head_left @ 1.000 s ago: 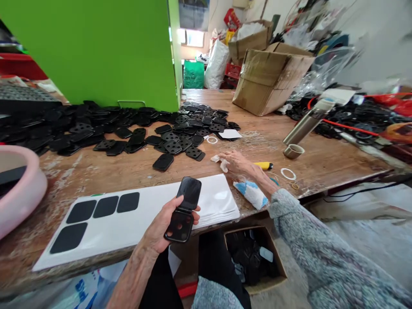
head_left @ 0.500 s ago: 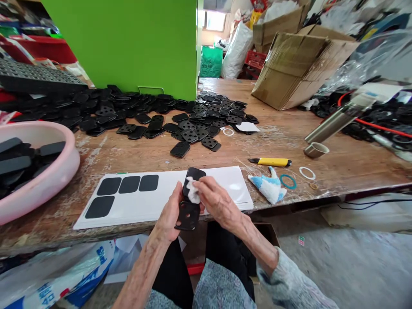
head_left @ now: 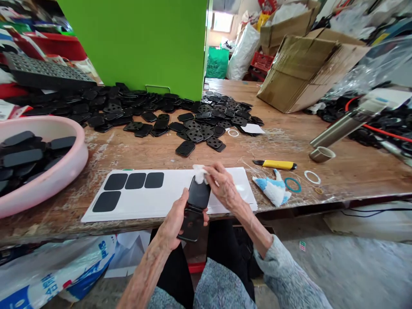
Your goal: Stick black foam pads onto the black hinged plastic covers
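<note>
I see the left grip (head_left: 174, 219) clenched around a flat black rubber double plate (head_left: 197, 195), held over the near edge of a white rectangular backing sheet (head_left: 231, 182), while the right grip (head_left: 223, 186) pinches a crumpled white cloth (head_left: 199, 174) against the plate's top corner. A slack hold could let the plate slip and fall onto the sheet's rounded black pads (head_left: 135, 181). The cloth hides that corner, and I cannot tell how the plate's two halves join.
</note>
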A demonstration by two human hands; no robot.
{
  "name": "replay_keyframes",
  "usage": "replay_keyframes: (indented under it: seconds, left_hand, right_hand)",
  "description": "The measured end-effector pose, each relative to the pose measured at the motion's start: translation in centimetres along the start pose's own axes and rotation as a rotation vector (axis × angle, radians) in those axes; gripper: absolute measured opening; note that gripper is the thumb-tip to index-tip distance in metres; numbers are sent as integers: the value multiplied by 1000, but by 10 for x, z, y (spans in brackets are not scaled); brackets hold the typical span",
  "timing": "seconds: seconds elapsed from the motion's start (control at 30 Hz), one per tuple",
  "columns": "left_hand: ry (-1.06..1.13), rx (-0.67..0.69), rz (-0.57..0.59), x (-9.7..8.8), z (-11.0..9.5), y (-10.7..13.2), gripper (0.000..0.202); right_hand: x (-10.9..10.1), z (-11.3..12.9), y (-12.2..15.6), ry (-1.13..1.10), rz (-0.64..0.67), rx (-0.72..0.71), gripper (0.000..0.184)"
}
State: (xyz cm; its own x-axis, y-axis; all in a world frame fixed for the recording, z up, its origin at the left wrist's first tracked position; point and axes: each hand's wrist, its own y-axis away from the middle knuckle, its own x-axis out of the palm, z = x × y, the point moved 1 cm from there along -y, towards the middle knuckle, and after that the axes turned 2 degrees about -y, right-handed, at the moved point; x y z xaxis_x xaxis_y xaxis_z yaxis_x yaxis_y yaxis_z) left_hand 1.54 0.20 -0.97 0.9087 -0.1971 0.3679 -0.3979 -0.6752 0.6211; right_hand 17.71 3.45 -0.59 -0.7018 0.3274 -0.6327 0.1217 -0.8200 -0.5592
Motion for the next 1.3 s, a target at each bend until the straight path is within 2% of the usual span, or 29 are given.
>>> replay_keyframes:
  seconds: [0.1, 0.23, 0.3, 0.37, 0.43, 0.57, 0.63, 0.73, 0.83, 0.9, 0.97, 1.03, 1.1, 1.13, 1.23, 1.3]
  left_hand:
    - [67, -33, -21, -4, 0, -2, 62]
    - [86, 9, -116, -3, -2, -4, 53]
    - [55, 47, -88, -1, -3, -2, 55]
    - [28, 48, -12, 1, -3, 2, 60]
    - [19, 30, 20, 2, -2, 4, 65]
    - [-24, 63, -48, 1, 2, 4, 65]
    - [-56, 69, -12, 0, 3, 5, 66]
    - [-21, 9, 57, -5, 4, 8, 71]
    - [48, -6, 78, -9, 2, 9, 71]
    - [81, 7, 112, -10, -1, 8, 71]
    - [120, 28, 152, -9, -3, 6, 72]
    - [160, 42, 184, -7, -5, 4, 71]
    - [196, 52, 194, -6, -6, 2, 70]
    - [206, 52, 194, -6, -7, 1, 69]
    - [196, 36, 189, -8, -8, -1, 67]
    - [184, 54, 211, -12, -7, 1, 63]
  right_hand:
    - [-7, -2, 10, 19, -50, 56, 28]
    - [-3, 17, 30, -61, 122, -68, 40]
    - [-2, 14, 29, -63, 110, -72, 40]
    - [-6, 6, 23, -23, 7, -11, 36]
    - [-11, 4, 18, 6, -37, 27, 35]
    - [-6, 22, 17, -25, 104, -45, 34]
    - [-4, 22, 12, -25, 89, -74, 28]
    - [-14, -9, -4, 72, -32, 48, 23]
    - [-37, -59, -22, 276, -101, 197, 24]
    - [-54, -85, -31, 342, -139, 245, 26]
    - [-68, -98, -36, 380, -140, 267, 31]
    - [-74, -92, -36, 438, -157, 297, 33]
    - [-70, -70, -30, 409, -145, 315, 28]
    - [-65, -55, -25, 326, -108, 322, 27]
    - [-38, -9, -9, -221, 210, 382, 30]
    - [-22, 13, 0, -547, 335, 479, 31]
